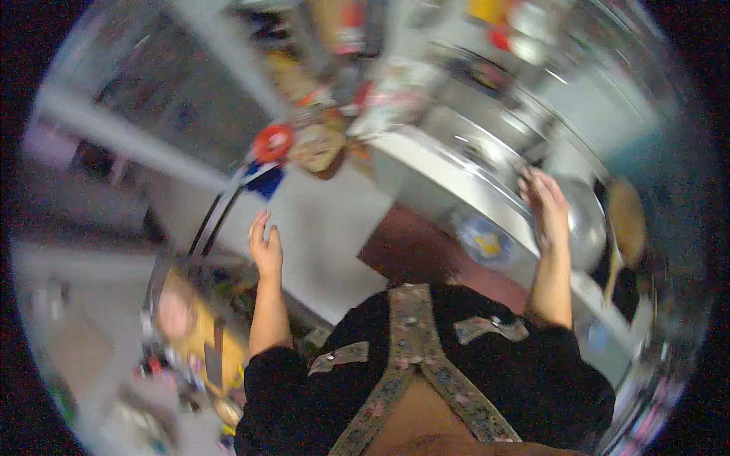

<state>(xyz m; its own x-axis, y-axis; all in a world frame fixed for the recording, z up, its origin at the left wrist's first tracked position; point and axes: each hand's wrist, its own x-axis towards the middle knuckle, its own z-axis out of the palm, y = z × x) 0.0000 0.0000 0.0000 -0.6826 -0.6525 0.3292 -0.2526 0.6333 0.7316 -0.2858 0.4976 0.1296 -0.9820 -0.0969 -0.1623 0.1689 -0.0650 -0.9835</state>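
My left hand (265, 242) hangs in the air over the light grey floor (327, 220), holding nothing, its fingers apart. Just beyond it are a red round thing (272, 142) and a dark blue piece (266, 179), both too blurred to name. On the right, my right hand (545, 204) is stretched out over the white counter edge (487, 186), fingers extended and nothing visible in them. It is nearest to a shiny metal sink (487, 144) and a rounded metal vessel (587, 224). Motion blur hides whether it touches either.
A reddish-brown mat (411, 247) lies on the floor before the counter. A wooden, paddle-like round thing (626, 220) stands at the far right. Cluttered goods (319, 144) fill the far middle. A yellow surface with several items (209, 342) is at the lower left.
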